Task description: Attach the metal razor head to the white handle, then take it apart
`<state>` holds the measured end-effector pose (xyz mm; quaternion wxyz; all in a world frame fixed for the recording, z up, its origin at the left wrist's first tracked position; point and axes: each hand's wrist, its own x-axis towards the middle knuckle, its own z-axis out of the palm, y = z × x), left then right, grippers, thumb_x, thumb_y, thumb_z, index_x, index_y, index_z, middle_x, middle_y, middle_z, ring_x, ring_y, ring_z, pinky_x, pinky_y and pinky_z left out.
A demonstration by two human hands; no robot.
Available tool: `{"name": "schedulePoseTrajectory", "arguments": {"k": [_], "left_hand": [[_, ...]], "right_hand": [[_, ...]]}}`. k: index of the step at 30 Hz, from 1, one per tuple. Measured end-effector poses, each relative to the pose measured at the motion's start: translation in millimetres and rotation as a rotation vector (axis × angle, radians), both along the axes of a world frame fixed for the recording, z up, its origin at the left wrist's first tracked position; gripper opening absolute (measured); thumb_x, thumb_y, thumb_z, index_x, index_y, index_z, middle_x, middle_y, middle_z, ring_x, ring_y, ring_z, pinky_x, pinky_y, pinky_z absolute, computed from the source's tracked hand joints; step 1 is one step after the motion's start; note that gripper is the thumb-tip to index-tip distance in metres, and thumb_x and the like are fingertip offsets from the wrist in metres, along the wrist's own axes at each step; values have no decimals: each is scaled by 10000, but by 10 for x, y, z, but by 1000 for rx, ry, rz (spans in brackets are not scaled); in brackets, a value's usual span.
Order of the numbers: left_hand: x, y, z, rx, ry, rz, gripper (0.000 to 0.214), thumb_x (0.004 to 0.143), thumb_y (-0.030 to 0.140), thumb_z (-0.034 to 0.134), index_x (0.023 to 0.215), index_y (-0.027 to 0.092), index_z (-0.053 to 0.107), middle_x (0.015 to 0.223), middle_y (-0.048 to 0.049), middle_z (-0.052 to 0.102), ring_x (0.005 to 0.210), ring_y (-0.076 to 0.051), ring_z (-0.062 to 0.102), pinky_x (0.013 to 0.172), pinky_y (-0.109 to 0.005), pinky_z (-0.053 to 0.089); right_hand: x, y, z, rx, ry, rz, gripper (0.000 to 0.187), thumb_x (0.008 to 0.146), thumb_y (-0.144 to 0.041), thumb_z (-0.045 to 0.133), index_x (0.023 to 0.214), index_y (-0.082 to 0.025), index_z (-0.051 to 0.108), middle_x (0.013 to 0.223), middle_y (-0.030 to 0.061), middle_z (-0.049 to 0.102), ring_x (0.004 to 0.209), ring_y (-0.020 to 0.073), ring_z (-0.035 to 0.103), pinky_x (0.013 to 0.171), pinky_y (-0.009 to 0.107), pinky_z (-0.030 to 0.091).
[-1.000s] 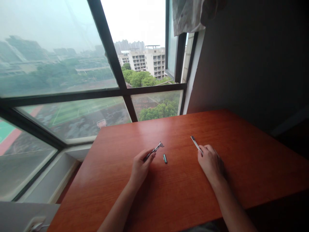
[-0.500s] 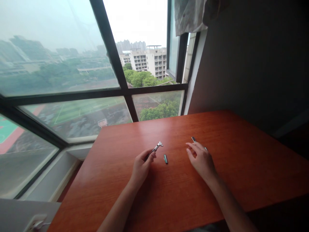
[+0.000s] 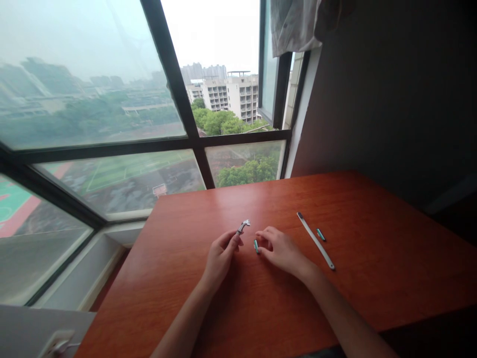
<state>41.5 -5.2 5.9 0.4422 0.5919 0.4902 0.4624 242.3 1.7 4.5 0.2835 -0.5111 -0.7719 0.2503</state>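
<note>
My left hand [image 3: 222, 249] is closed around a silver razor handle [image 3: 243, 226], whose bare head points up and to the right. Just right of it, a small green and dark razor cartridge [image 3: 256, 246] lies on the table. My right hand [image 3: 279, 250] is at that cartridge, thumb and forefinger apart around its right side; whether the fingertips touch it is hard to tell. Farther right, a toothbrush [image 3: 316, 240] with a pale handle and dark bristles lies slantwise. A second razor cartridge [image 3: 321, 234] rests beside the toothbrush.
The reddish-brown wooden table [image 3: 179, 308] reaches to a large window [image 3: 160, 144] at the back and left. A dark wall [image 3: 372, 99] stands on the right. Cloth [image 3: 294, 27] hangs at the top, and a wall socket [image 3: 59, 343] is low on the left.
My right hand has moved left, from over the toothbrush to the nearer cartridge. This uncovers the toothbrush and the second cartridge. My left hand still holds the razor handle in nearly the same place.
</note>
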Motion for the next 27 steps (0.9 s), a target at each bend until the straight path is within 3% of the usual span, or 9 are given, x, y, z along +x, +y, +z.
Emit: {"name": "schedulePoseTrajectory", "arguments": {"k": [3, 7, 15, 20, 24, 27], "left_hand": [[0, -2, -2, -7, 2, -6, 312, 863, 396, 558, 995, 146, 689, 728, -32, 614, 647, -141, 512, 609, -221, 425], [2, -5, 14, -9, 2, 0, 312, 849, 413, 568, 958, 149, 695, 714, -27, 618, 640, -144, 516, 607, -227, 423], [3, -4, 17, -23, 4, -4, 321, 844, 422, 572, 940, 137, 684, 722, -33, 608, 639, -144, 506, 596, -223, 411], [8, -8, 20, -19, -21, 1, 311, 840, 397, 592, 968, 130, 687, 720, -24, 603, 641, -135, 502, 606, -223, 407], [23, -33, 32, -27, -78, -23, 313, 830, 375, 615, 1003, 125, 691, 731, -29, 612, 662, -137, 511, 620, -229, 418], [43, -70, 57, -33, -111, -57, 298, 823, 348, 632, 1014, 127, 691, 743, -31, 613, 674, -135, 509, 629, -230, 421]], "right_hand": [[11, -11, 49, -7, -88, 62, 348, 741, -188, 673, 1086, -220, 643, 954, 35, 613, 829, 164, 590, 752, 242, 448], [14, -18, 91, 8, -150, 94, 287, 749, -198, 676, 1032, -240, 657, 979, 29, 607, 872, 168, 592, 789, 249, 431], [46, 20, -7, 19, -38, 105, 161, 713, -156, 685, 866, -197, 659, 805, 5, 606, 719, 142, 552, 657, 235, 420], [85, 70, -109, -119, 363, 39, 272, 729, -191, 673, 1000, -172, 661, 786, 12, 630, 660, 134, 545, 613, 250, 432], [132, 50, -45, -371, 845, 15, 386, 722, -272, 723, 1090, -182, 645, 908, 34, 647, 832, 160, 581, 754, 284, 456], [151, 0, 25, -505, 1097, 49, 395, 723, -284, 750, 1098, -200, 660, 969, 46, 648, 855, 146, 564, 747, 260, 437]]}}
